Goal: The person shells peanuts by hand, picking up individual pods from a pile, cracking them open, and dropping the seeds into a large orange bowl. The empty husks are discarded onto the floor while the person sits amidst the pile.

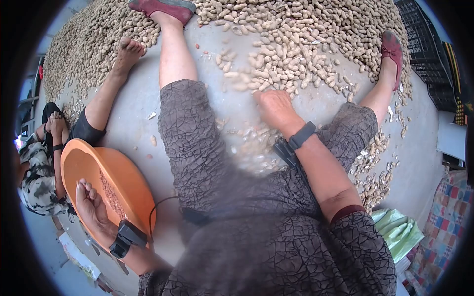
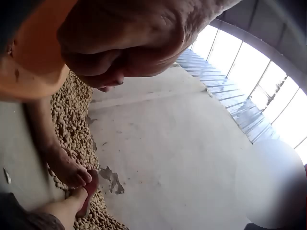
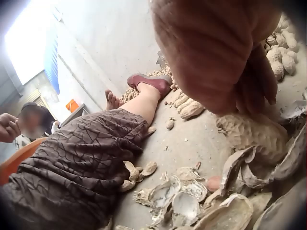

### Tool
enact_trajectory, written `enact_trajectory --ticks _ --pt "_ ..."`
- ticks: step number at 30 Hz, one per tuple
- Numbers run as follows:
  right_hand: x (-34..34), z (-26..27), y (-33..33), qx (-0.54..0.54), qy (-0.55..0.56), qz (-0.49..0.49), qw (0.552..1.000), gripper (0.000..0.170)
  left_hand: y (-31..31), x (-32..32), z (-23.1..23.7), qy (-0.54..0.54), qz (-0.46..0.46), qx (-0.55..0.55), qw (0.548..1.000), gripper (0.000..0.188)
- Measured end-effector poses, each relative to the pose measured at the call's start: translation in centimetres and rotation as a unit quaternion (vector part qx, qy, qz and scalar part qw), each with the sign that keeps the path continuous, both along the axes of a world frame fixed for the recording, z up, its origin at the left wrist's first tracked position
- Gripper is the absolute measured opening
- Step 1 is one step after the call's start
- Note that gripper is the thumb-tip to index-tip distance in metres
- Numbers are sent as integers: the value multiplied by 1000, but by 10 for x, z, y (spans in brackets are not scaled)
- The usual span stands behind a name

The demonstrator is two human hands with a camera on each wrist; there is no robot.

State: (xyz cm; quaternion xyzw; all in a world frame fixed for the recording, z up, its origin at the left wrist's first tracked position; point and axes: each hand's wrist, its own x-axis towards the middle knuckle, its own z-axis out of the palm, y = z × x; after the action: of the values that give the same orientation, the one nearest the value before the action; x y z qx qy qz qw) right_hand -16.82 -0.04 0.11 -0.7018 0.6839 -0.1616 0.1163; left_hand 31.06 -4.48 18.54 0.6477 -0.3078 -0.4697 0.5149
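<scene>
My left hand (image 1: 94, 209) is over the orange basin (image 1: 136, 165), palm up with fingers loosely curled; no thing shows in the palm. Reddish shelled peanuts (image 1: 111, 195) lie inside the basin. At the near edge of the unshelled peanut pile (image 1: 296, 64), my right hand (image 1: 279, 111) is low over the floor, back of the hand up and fingers bent down. In the right wrist view a whole peanut pod (image 3: 254, 136) lies right below its fingertips; I cannot tell whether the hidden fingers hold one. Broken shells (image 3: 187, 206) surround that pod.
Another person's bare foot (image 1: 129, 52) and clasped hands (image 1: 57, 123) are beyond the basin. My legs in patterned trousers (image 1: 190, 133) spread around the shells. A black crate (image 1: 419, 54) stands at the far right, a green sack (image 1: 397, 232) nearer.
</scene>
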Motion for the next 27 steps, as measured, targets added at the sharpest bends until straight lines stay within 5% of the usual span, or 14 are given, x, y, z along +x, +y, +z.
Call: enact_trajectory --ticks 4,6,7,9,10,11,13,16,17,18,19,21,27 --pt "1 -3 1 -29 17 -5 999 6 11 75 -35 -80 81 5 993 14" --pt "2 -7 0 -35 25 -1 999 7 16 112 -52 -192 17 154 969 20" --pt "2 -6 0 -36 25 -2 999 7 16 90 -47 -192 15 152 969 20" --pt "0 -6 2 -18 22 -6 1000 7 19 25 -33 -388 75 217 893 35" --pt "0 -6 2 -18 22 -6 1000 7 11 53 -48 -446 -30 105 889 41" --pt "0 -6 0 4 17 -13 1000 6 9 80 -59 -445 -29 104 889 41" --pt "1 -4 0 27 13 -18 999 5 1 0 -21 -535 -69 -17 842 37" --pt "-1 5 0 54 -107 -99 988 7 1 -121 18 -355 -169 -105 913 32" --pt "-5 7 1 108 -246 -113 957 10 2 -152 21 -275 -196 -110 935 31" --pt "-8 10 1 159 -378 -126 903 13 3 -181 22 -236 -251 -121 931 29" --pt "-9 21 1 158 -375 -127 904 13 2 -207 20 -196 -306 -132 922 28" --pt "-9 52 5 253 -557 -179 770 15 -5 -245 2 -133 -432 -118 884 27" --pt "-20 54 22 203 -656 -170 707 15 -10 -326 -96 -24 -545 -98 832 25"
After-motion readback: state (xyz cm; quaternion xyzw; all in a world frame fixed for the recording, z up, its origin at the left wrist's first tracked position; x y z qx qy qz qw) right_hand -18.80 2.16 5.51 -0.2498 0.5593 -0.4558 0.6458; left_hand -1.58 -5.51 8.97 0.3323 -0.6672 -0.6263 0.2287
